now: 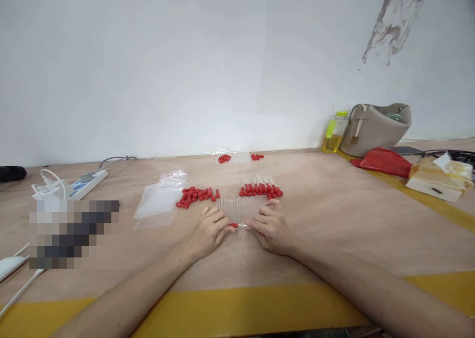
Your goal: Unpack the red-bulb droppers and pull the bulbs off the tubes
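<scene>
Left hand: the left hand [211,231] is pinched on a red bulb [233,224], its mouth facing the right hand.
Right hand: the right hand [270,225] is pinched on a glass tube [242,225] lying crosswise in line with the bulb.
Joint: the bulb and tube meet in the small gap between the 2 hands; from where I stand, I cannot tell how far the tube enters.
Loose tubes: a row of clear tubes [230,209] lies side by side just beyond the hands.
Loose bulbs: a red bulb pile [196,195] sits beyond the left hand, beside the flat plastic bags [158,199].
Capped tubes: droppers [261,188] lie beyond the tube row, red ends toward the person.
Rear of table: 2 small red clusters lie near the wall [185,71].
Right side: a bottle [333,137] of yellow liquid stands beside a grey handbag [374,130]; a red pouch [382,164] lies nearer.
Left side: a power strip [88,184] rests on the brown table [334,219].
</scene>
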A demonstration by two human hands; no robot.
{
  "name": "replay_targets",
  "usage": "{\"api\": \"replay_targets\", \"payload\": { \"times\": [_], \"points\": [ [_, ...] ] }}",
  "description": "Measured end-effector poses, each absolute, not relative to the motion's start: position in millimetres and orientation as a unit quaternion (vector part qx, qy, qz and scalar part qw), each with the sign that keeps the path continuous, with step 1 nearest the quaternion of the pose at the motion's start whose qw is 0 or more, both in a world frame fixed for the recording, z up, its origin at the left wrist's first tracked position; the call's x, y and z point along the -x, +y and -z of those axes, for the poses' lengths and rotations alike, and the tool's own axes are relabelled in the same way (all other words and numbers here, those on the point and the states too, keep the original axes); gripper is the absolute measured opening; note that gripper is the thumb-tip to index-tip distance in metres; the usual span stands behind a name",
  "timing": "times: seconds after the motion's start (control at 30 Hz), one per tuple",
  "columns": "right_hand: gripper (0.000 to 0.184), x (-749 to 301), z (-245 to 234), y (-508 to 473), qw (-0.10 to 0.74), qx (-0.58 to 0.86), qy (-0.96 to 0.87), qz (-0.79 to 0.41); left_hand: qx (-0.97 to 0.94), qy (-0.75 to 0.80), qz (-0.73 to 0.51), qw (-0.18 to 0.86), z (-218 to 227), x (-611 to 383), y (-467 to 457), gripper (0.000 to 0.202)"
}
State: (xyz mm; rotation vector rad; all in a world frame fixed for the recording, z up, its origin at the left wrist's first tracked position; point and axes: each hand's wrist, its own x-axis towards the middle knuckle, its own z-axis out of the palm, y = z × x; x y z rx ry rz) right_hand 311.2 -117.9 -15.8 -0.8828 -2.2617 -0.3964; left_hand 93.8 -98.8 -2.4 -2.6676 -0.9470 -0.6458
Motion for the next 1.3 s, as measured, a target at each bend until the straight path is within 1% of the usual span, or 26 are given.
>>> {"api": "replay_targets", "payload": {
  "times": [0.23,0.3,0.37,0.47,0.53,0.63,0.77,0.83,0.9,0.97,1.17,1.3],
  "points": [
    [0.021,-316.8,14.7,-122.1,0.351,0.305,-0.874,0.142,0.924,-0.276,0.211,0.156,0.1,-87.2,-104.9,0.029],
    [0.022,-324.0,13.9,-121.4,0.36,0.309,-0.87,0.138,0.917,-0.288,0.218,0.168,-1.2,-77.3,-101.1,0.028],
    [0.023,-332.0,12.7,-119.2,0.379,0.345,-0.849,0.129,0.896,-0.327,0.247,0.171,-4.0,-62.0,-92.8,0.026],
    [0.021,-336.9,11.3,-115.0,0.401,0.399,-0.816,0.116,0.856,-0.401,0.306,0.114,-10.7,-37.3,-76.3,0.024],
    [0.023,-333.6,11.3,-112.8,0.388,0.404,-0.821,0.11,0.829,-0.442,0.334,0.079,-15.4,-24.4,-66.9,0.026],
    [0.026,-326.8,12.7,-110.3,0.374,0.411,-0.825,0.099,0.817,-0.483,0.311,0.056,-20.1,-12.4,-59.6,0.027],
    [0.022,-328.1,13.1,-107.8,0.434,0.416,-0.794,0.093,0.829,-0.491,0.266,0.028,-18.0,-8.4,-58.0,0.022],
    [0.021,-330.5,10.1,-107.7,0.467,0.415,-0.775,0.098,0.83,-0.488,0.267,0.039,-13.1,-9.4,-56.4,0.017],
    [0.021,-330.5,5.1,-107.8,0.479,0.413,-0.768,0.101,0.83,-0.487,0.265,0.06,-7.7,-10.5,-53.8,0.014],
    [0.021,-326.9,0.4,-107.1,0.461,0.416,-0.777,0.103,0.827,-0.489,0.267,0.078,-3.9,-11.1,-51.5,0.013],
    [0.021,-303.9,2.6,-95.4,0.355,0.431,-0.815,0.152,0.826,-0.472,0.295,0.089,-4.7,-13.0,-53.0,0.018],
    [0.02,-291.4,9.8,-91.0,0.317,0.445,-0.822,0.161,0.831,-0.469,0.285,0.09,-6.4,-11.0,-52.3,0.019]
  ]
}}
